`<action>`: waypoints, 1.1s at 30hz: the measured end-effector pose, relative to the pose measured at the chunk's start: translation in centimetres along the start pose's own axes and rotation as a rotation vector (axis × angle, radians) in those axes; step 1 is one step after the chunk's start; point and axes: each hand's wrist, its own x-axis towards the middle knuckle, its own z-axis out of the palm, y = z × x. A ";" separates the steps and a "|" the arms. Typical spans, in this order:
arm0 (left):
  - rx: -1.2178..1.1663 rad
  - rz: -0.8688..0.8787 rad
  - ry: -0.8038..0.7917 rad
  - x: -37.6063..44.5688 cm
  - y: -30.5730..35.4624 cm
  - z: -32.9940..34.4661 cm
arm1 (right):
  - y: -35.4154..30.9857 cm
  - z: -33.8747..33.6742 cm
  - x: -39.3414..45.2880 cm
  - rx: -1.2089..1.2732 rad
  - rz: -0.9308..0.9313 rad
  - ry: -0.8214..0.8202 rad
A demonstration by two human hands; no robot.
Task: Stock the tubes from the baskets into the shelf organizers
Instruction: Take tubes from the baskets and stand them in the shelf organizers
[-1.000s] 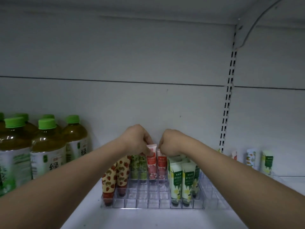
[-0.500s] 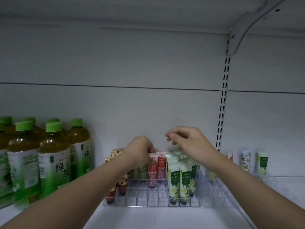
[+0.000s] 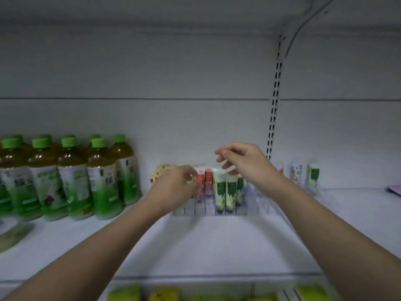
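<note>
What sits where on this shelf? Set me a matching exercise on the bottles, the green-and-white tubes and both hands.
1. tea bottles
2. green-and-white tubes
3. right hand
4. left hand

A. raised, holding nothing
B. left end of the shelf
C. upright in the clear organizer
D. low, against the patterned tubes

Pairs: 1-B, 2-C, 3-A, 4-D

Nine green-capped tea bottles [image 3: 102, 177] can be counted on the shelf [image 3: 217, 242], the rear ones blurred. In the clear organizer [image 3: 249, 203], two pink-red tubes [image 3: 207, 181] and three green-and-white tubes [image 3: 230, 192] are seen. Three further tubes [image 3: 313, 174] are seen at the right.
</note>
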 end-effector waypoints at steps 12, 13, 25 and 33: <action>-0.159 -0.120 -0.060 -21.6 1.8 2.4 | 0.4 5.7 -20.0 -0.193 0.211 -0.567; -0.174 -0.136 -0.127 -23.4 1.3 3.5 | 1.6 6.5 -21.5 -0.208 0.248 -0.602; -0.021 -0.639 -0.781 -40.2 -8.4 21.7 | 23.1 16.7 -36.2 -0.320 0.851 -0.794; 0.028 -0.829 -1.015 -45.4 -13.3 29.8 | 32.6 20.2 -44.0 -0.404 0.938 -0.852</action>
